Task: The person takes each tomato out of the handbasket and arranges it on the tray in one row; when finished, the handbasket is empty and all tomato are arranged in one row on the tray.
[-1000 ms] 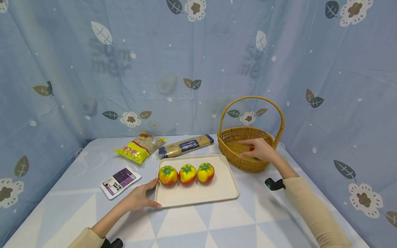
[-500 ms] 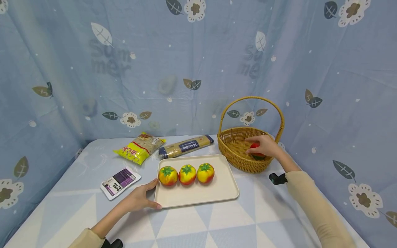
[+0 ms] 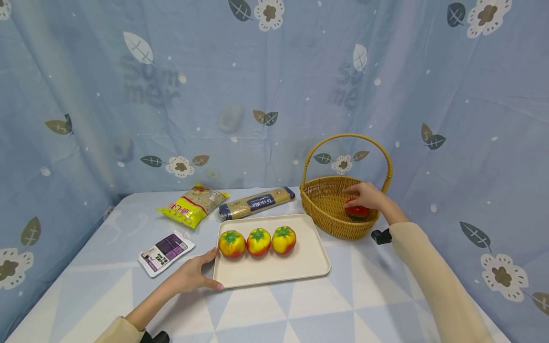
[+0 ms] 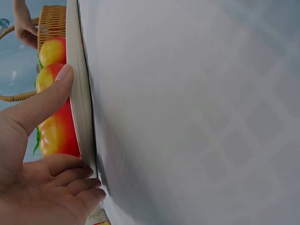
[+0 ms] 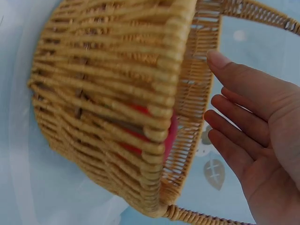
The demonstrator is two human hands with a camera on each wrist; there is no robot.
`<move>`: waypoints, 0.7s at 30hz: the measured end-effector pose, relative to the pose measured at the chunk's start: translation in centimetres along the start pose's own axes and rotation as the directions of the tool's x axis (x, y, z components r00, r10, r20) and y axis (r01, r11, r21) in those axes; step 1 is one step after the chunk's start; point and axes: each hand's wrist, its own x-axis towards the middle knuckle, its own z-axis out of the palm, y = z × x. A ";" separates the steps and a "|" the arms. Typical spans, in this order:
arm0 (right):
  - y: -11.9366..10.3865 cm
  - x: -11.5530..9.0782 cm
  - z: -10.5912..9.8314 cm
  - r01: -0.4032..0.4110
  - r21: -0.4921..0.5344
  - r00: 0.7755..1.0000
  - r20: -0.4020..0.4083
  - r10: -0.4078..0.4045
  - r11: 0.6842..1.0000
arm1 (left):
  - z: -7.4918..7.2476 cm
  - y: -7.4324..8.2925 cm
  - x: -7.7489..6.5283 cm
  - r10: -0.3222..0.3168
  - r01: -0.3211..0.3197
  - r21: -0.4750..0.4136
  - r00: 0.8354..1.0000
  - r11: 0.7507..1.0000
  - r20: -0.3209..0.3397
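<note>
Right hand (image 3: pixel 365 196): fingers relaxed and spread, inside the basket (image 3: pixel 326 209) above the red tomato (image 3: pixel 357 211). Left hand (image 3: pixel 193 274): flat, fingers straight against the tray (image 3: pixel 274 271) at its near-left corner.

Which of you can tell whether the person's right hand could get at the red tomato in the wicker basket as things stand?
Probably yes: the right hand is already over the red tomato inside the open-topped wicker basket, nothing between them.

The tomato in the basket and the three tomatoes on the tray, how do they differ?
The tomato in the basket looks plain red; the three tray tomatoes are yellow shading to red. It lies down inside the wicker basket, partly hidden under the right hand, while the three sit in an open row on the cream tray, whose edge the left hand touches. All are similar round toy-like tomatoes.
</note>
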 end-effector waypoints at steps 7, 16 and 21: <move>0.8 0.4 0.1 -0.045 0.037 0.998 0.043 0.044 0.998 | 0.0 -0.2 0.1 0.015 -0.015 0.004 1.000 1.000 -0.003; 1.8 0.8 0.6 -0.080 -0.017 0.994 0.079 0.081 0.997 | 0.0 -0.3 0.1 0.026 -0.026 0.006 1.000 1.000 -0.002; 2.0 1.2 0.7 -0.081 -0.074 0.991 0.097 0.088 0.994 | 0.1 -0.3 0.1 0.025 -0.025 0.007 1.000 1.000 -0.005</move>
